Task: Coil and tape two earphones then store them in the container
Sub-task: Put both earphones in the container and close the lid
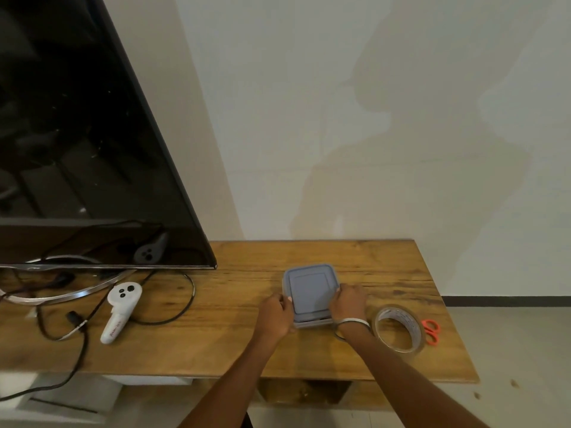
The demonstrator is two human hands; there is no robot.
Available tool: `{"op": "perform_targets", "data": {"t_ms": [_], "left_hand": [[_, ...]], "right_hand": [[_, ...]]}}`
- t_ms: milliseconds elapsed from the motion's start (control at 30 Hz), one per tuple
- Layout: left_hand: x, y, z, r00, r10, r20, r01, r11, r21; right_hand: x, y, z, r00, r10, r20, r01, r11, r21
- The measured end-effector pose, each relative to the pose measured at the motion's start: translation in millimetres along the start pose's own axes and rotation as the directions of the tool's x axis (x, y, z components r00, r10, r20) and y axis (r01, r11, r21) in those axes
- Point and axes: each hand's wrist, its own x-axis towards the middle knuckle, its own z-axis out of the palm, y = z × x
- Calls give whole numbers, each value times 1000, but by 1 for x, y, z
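Right now both hands are on the container (310, 291), a square box with a grey-blue lid (310, 285) seated on top, standing on the wooden desk (234, 344) roughly midway between its back and front edges and toward the right half. The left hand (276, 316) grips the box's left side, fingers curled round the edge near the front corner; the right hand (348, 301) holds the right side the same way, fingertips curled onto the lid's rim. A pale band (353, 321) circles the right wrist.

Just right of that wrist a roll of clear tape (398, 329) lies tilted on the desk, and orange-handled scissors (431, 332) sit beside it, close to the right edge. No earphones can be made out (whatever the box holds is hidden by the lid).

Toward the left end, a white handheld controller (120, 310) lies near the desk's middle depth, with black cables (173, 313) looping around it. A large dark screen (86, 134) stands at the back left corner on a curved metal stand (61, 296).
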Motion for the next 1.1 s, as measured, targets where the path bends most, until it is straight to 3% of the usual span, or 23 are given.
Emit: {"op": "perform_targets", "data": {"t_ms": [400, 600, 800, 1100], "left_hand": [[1, 2, 0, 1000, 9, 26, -11, 999, 43], [0, 5, 0, 1000, -9, 14, 8, 999, 49], [0, 4, -1, 999, 0, 36, -2, 999, 52], [-1, 1, -2, 998, 41, 39, -42, 999, 19]], "right_hand": [[-1, 7, -18, 977, -113, 179, 143, 976, -167], [-2, 7, -18, 972, -206, 110, 219, 968, -123], [-5, 9, -17, 968, -210, 140, 228, 966, -125], [3, 0, -24, 985, -90, 150, 106, 990, -97]]}}
